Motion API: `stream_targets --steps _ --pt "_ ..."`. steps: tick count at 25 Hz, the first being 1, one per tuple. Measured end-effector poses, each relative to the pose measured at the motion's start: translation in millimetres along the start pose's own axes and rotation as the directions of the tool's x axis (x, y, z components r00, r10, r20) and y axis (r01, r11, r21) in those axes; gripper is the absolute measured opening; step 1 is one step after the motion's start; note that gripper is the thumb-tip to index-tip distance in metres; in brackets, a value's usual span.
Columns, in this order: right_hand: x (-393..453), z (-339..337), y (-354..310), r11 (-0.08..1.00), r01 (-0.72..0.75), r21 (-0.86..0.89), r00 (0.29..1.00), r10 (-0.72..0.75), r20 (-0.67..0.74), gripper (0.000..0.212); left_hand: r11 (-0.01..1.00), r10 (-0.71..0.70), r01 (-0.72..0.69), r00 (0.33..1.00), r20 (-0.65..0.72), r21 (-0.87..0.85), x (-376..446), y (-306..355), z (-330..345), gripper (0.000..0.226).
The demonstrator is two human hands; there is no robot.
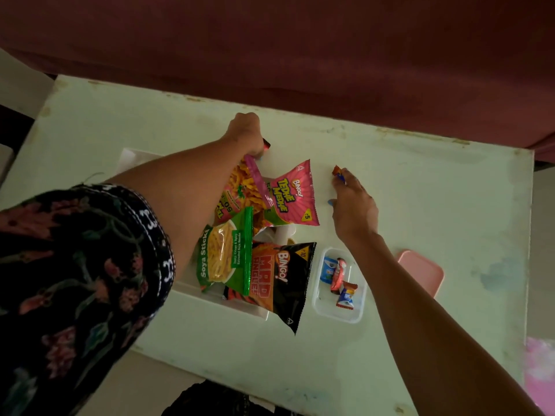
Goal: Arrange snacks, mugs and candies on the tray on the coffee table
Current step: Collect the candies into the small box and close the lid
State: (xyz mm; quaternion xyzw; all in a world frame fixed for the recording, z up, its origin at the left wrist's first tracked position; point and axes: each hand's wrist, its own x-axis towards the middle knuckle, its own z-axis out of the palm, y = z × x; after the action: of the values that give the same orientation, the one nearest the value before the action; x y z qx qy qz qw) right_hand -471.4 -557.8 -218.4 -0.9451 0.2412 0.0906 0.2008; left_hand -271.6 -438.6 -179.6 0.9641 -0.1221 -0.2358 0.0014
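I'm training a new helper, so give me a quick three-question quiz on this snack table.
1. True or false: the clear container beside the tray holds wrapped candies.
2. Which packet is green: A) Soya Sticks packet, B) Mad Angles packet, C) Tedhe Medhe packet?
3. What does the right hand pinch at its fingertips?

Key: 1 true; 2 A; 3 a small wrapped candy.

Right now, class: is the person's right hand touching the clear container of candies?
Apart. The head view shows the right hand up the table, its grip on a small wrapped candy, with bare table between it and the clear container.
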Motion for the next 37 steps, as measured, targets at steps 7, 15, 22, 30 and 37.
stream_targets --steps 7,15,22,30,37 --pt "0 -17 3 0.993 -0.119 0.003 0.993 0.119 -0.015 0.022 0.813 0.004 -0.207 0.937 -0.350 -0.544 -63 28 -48 0.023" --pt "-120 -49 38 0.570 -0.308 0.761 0.844 0.533 -0.058 0.019 0.713 0.478 -0.467 0.869 -0.126 -0.523 -304 76 50 0.022" --pt "-190 -28 36 0.594 -0.421 0.686 0.833 0.552 0.033 0.012 0.875 0.152 -0.119 0.988 0.033 -0.469 -311 88 117 0.041" --pt "-155 -16 24 0.723 -0.315 0.615 0.896 0.440 -0.058 0.010 0.859 -0.027 -0.016 0.997 -0.078 -0.511 -295 92 113 0.037" --pt "-155 -7 28 0.914 -0.148 0.377 0.950 0.238 -0.204 0.011 0.892 0.011 -0.043 0.997 -0.073 -0.451 -295 89 115 0.038"
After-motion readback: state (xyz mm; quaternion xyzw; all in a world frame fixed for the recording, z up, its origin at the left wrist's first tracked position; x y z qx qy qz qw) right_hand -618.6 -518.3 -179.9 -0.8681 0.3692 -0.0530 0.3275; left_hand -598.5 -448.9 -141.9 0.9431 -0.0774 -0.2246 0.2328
